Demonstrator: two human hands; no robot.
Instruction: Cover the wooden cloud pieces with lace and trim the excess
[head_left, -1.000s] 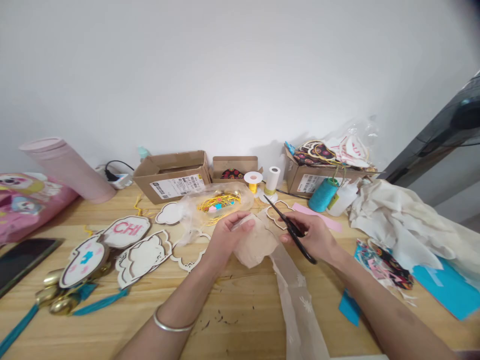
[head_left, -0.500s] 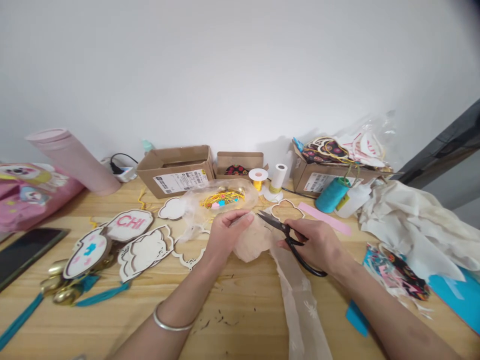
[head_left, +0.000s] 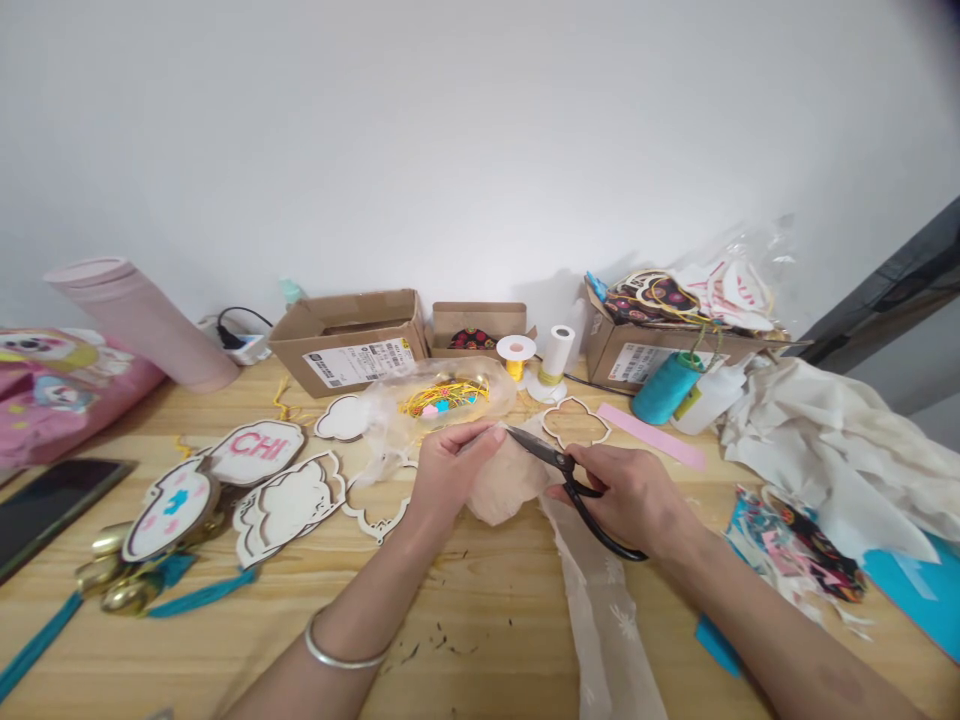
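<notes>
Between thumb and fingers, my left hand (head_left: pixel 455 462) pinches the upper edge of a pale beige piece of fabric (head_left: pixel 506 485) with a scalloped outline. My right hand (head_left: pixel 626 492) is wrapped round the handles of black scissors (head_left: pixel 544 447). Their blades point left, close to my left fingertips at the fabric's top edge, and look nearly closed. A long strip of sheer cream fabric (head_left: pixel 600 600) hangs from beside the piece toward the table's front edge. Whether strip and piece are joined I cannot tell.
Wooden cloud-shaped frames (head_left: pixel 285 505) and brass bells (head_left: pixel 127 580) lie left. Behind stand a cardboard box (head_left: pixel 349 345), a white spool (head_left: pixel 557 352) and a teal thread cone (head_left: pixel 666 388). Crumpled cream cloth (head_left: pixel 825 440) and fabric scraps (head_left: pixel 795 550) lie right. A phone (head_left: pixel 56 505) rests far left.
The scissors' blades have come together and shifted slightly left toward my left fingertips. My left hand keeps its pinch on the fabric in nearly the same place.
</notes>
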